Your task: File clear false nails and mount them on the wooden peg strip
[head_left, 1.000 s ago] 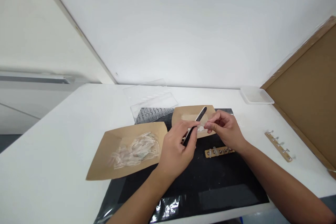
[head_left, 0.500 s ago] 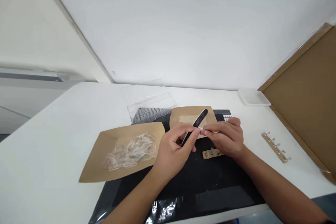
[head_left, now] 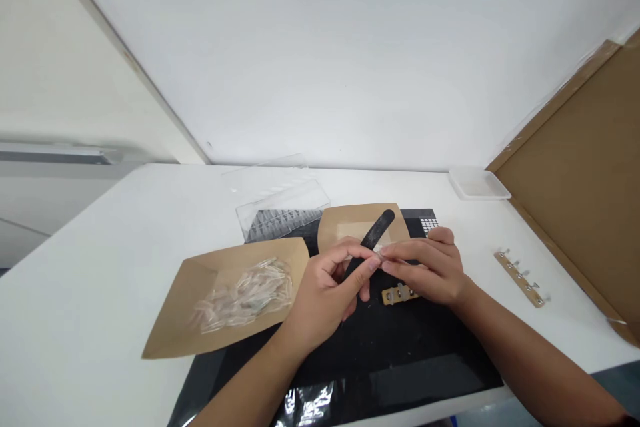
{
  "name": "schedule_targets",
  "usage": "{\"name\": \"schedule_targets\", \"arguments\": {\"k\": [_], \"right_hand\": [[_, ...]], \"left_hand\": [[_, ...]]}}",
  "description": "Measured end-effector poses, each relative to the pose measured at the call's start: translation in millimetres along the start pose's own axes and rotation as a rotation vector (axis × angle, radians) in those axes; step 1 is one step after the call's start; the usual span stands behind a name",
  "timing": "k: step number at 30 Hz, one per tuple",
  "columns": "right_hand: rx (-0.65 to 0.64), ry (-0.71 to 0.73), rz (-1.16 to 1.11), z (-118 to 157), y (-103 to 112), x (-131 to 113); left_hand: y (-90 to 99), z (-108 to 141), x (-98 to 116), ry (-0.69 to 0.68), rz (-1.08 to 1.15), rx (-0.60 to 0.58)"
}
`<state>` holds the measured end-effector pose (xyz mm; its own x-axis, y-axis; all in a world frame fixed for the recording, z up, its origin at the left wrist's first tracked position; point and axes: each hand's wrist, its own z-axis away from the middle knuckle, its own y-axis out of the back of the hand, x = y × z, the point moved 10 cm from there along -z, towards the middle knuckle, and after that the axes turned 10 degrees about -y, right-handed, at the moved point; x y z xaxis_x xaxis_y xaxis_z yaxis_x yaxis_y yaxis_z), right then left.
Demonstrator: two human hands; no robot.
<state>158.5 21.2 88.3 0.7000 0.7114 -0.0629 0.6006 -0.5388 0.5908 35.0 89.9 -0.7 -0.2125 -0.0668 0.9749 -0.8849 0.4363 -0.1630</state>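
Note:
My left hand [head_left: 335, 283] is closed around a black nail file [head_left: 379, 229], which slants up and to the right out of my fingers. Its thumb and index fingertips meet the fingertips of my right hand [head_left: 430, 265]. Between them is a tiny clear piece [head_left: 381, 254], apparently a nail tip, mostly hidden by my fingers. My right hand pinches it from the right. Below my right hand, a short wooden strip [head_left: 399, 294] with metal studs and clear pieces lies on the black mat [head_left: 390, 347]. Many clear nail tips [head_left: 255, 297] lie heaped in the left paper tray [head_left: 193, 283].
Behind my hands stands a second paper tray [head_left: 334, 227]. Clear plastic boxes or lids [head_left: 285, 203] lie at the back left. To the right are a wooden strip with upright holders [head_left: 519, 279], a shallow translucent container [head_left: 479, 185] and a brown cardboard panel [head_left: 580, 180].
The nail file has turned so its broad black face shows more. Both hands stay together at the fingertips. The whole view has shifted slightly.

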Motion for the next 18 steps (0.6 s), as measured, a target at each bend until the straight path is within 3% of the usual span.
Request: {"name": "schedule_targets", "arguments": {"k": [4,8,11,14,18], "right_hand": [[-0.010,-0.297,-0.322,-5.5,-6.6,25.8],[-0.131,-0.642,-0.767,6.0,-36.0,50.9],[-0.222,-0.852,-0.980,20.3,-57.5,57.6],[-0.264,-0.924,-1.070,24.3,-64.6,54.2],[-0.220,-0.847,-0.969,17.1,-55.0,50.0]], "left_hand": [[-4.4,1.5,-3.1,0.028,0.055,-0.046],[-4.4,1.9,0.8,-0.001,0.067,-0.041],[-2.1,0.6,9.0,-0.080,0.028,-0.016],[-0.5,-0.3,15.0,-0.153,-0.040,-0.002],[3.6,-1.2,16.9,-0.201,-0.105,0.033]]}}
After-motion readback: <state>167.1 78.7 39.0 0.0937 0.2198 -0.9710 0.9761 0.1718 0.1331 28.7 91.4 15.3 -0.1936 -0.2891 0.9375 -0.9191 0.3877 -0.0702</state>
